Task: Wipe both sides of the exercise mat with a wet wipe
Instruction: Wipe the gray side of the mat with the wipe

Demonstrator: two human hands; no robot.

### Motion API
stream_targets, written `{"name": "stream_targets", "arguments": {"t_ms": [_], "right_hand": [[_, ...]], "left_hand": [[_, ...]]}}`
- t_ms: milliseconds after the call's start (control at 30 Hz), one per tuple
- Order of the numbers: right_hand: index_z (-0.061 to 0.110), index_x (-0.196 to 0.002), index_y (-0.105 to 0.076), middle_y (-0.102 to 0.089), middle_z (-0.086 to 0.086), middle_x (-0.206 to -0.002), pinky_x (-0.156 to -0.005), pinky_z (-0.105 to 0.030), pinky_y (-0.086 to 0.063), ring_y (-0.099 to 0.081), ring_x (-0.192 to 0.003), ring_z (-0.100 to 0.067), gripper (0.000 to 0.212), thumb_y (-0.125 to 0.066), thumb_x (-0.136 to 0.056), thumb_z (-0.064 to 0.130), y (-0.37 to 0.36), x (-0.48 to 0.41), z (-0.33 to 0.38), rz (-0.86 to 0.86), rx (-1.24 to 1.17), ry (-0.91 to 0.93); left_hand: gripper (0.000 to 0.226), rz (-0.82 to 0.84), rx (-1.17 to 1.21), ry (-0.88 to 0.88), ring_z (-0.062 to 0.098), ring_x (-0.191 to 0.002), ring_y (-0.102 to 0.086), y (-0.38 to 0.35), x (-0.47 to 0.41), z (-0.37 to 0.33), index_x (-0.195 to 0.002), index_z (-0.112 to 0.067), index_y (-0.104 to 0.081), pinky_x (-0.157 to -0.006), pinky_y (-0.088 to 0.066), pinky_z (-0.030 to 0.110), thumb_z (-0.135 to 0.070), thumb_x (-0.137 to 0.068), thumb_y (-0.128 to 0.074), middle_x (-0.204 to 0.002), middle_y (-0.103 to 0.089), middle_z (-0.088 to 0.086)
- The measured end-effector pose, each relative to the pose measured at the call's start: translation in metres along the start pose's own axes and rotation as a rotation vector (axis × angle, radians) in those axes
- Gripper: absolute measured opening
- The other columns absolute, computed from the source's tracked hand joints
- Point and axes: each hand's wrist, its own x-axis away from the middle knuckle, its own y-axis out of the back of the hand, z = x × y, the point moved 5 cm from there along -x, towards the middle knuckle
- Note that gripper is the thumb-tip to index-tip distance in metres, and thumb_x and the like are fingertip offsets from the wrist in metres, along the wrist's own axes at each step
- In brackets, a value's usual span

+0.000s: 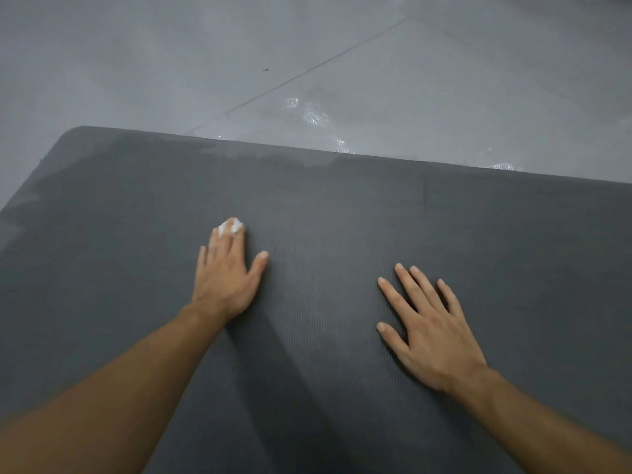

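While the dark grey exercise mat [342,206] lies flat on the floor [154,56], it fills the near and middle of the head view, its rounded far left corner and its long far edge both in sight. A paler, damp-looking band [239,155] runs along that far edge from the corner toward the middle. The ribbed surface faces up.

A white wet wipe [232,227], bunched into a small wad, sits on the mat left of centre, well short of the far edge. The left hand [225,282] lies palm down on the mat with its fingers straight, the longest fingertips pressing on the wad and the thumb spread out to the side. The right hand [431,333] rests flat on the mat nearer the person, well apart from the left, fingers spread wide and holding nothing. Both forearms are bare.

Beyond the mat's far edge the grey floor shows shiny wet patches [313,114] near the edge, and a thin dark seam [307,71] crosses it diagonally.
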Motion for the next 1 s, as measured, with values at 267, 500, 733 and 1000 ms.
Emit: {"name": "stream_targets", "arguments": {"t_ms": [267,500,733,1000], "right_hand": [[0.032,-0.166,-0.019,-0.007,-0.002,-0.175,-0.128,-0.047,-0.007,-0.004,-0.161,-0.021,0.071,-0.014,-0.102,0.064,0.022,-0.055,-0.043,-0.083,-0.114,-0.309],[0.031,-0.167,-0.012,-0.001,-0.003,-0.175,-0.13,-0.048,-0.003,0.003,-0.161,-0.02,0.07,-0.01,-0.104,0.062,0.019,-0.056,-0.063,-0.1,-0.134,-0.337],[0.032,-0.166,-0.018,-0.009,-0.003,-0.175,-0.13,-0.047,-0.008,-0.002,-0.161,-0.019,0.072,-0.014,-0.101,0.062,0.02,-0.056,-0.058,-0.172,-0.078,-0.385],[0.032,-0.164,-0.026,-0.016,-0.003,-0.174,-0.128,-0.049,-0.014,-0.009,-0.16,-0.019,0.071,-0.023,-0.099,0.06,0.02,-0.057,-0.061,-0.202,-0.068,-0.409]], "left_hand": [[0.074,0.23,-0.127,-0.699,0.018,-0.159,0.01,-0.049,0.065,-0.159,-0.165,-0.021,-0.016,-0.13,0.001,0.042,-0.059,-0.101,-0.018,-0.173,-0.003,-0.007],[0.073,0.133,-0.097,-0.441,0.01,-0.159,0.0,-0.022,0.02,-0.079,-0.165,-0.033,-0.008,-0.129,-0.007,0.044,-0.061,-0.097,-0.013,-0.172,-0.009,-0.014],[0.067,0.052,-0.049,-0.067,0.018,-0.16,-0.001,-0.006,-0.036,-0.035,-0.166,-0.024,-0.009,-0.129,-0.003,0.046,-0.051,-0.107,-0.029,-0.173,-0.01,-0.004],[0.072,0.124,-0.082,-0.687,0.024,-0.16,-0.005,-0.046,-0.015,-0.179,-0.161,-0.011,-0.028,-0.129,-0.012,0.044,-0.054,-0.103,-0.027,-0.17,-0.023,0.008]]}}
